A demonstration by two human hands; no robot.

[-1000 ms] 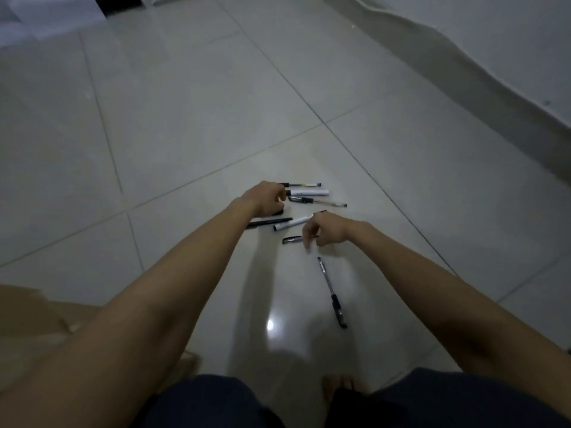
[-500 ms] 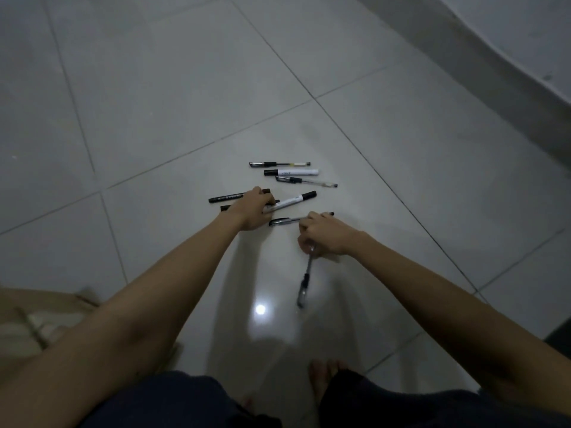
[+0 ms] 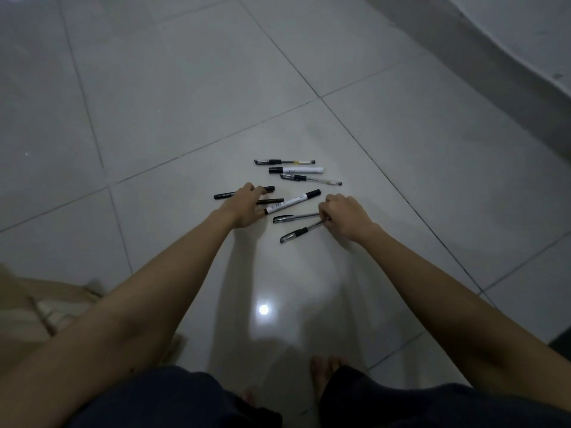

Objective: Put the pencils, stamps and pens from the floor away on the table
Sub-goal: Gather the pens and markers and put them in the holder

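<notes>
Several pens lie on the pale floor tiles. My right hand (image 3: 346, 215) is closed on the end of a clear pen with a black grip (image 3: 298, 234); a second clear pen (image 3: 293, 217) lies just beyond it, its end at my fingers. My left hand (image 3: 245, 205) rests over a black marker (image 3: 223, 195) and a thin dark pen (image 3: 273, 200), fingers curled on them. A white marker with a black cap (image 3: 293, 201) lies between my hands. Farther off lie a capped clear pen (image 3: 284, 162), a white marker (image 3: 298, 170) and another clear pen (image 3: 312, 179).
A grey wall base (image 3: 463, 50) runs along the upper right. A beige cloth bag (image 3: 40, 310) lies at the left beside my arm. My bare feet (image 3: 324, 372) and dark shorts are at the bottom. No table is in view.
My right hand has swung the black-grip pen round from pointing toward me to lying alongside the other clear pen. My left hand has shifted onto the black marker.
</notes>
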